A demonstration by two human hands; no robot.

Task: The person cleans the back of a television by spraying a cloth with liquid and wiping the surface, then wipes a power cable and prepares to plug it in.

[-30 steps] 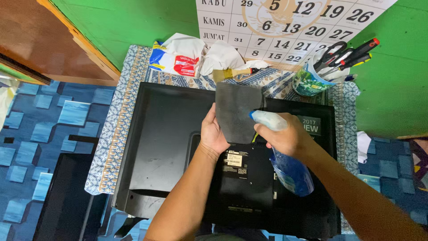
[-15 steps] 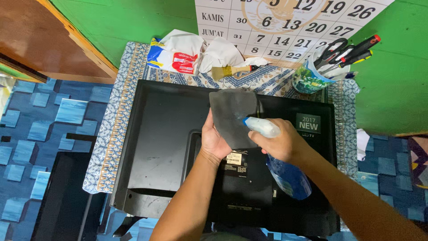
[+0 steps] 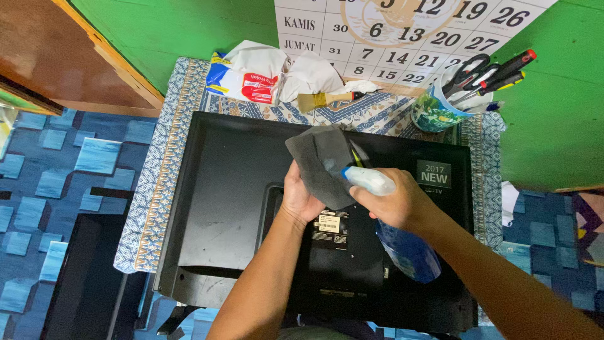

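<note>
A black flat television [image 3: 233, 189] lies back side up on a patterned blue cloth [image 3: 163, 170]. My left hand [image 3: 297, 196] holds a dark grey cleaning cloth [image 3: 318, 162] up above the television's middle. My right hand [image 3: 396, 204] grips a blue spray bottle [image 3: 402, 245], its white nozzle [image 3: 362, 178] pointing at the grey cloth and almost touching it. A white label [image 3: 327, 223] shows on the television's back just below the hands.
At the far edge of the table lie crumpled white bags [image 3: 264, 75] and a paintbrush [image 3: 324, 99]. A cup [image 3: 434, 113] with scissors and screwdrivers stands at the back right. A calendar [image 3: 402, 38] hangs on the green wall. Another dark panel [image 3: 88, 283] lies on the floor at left.
The grey cloth has drooped and folded leftward in my left hand. The spray bottle's nozzle has moved slightly left, closer to the cloth.
</note>
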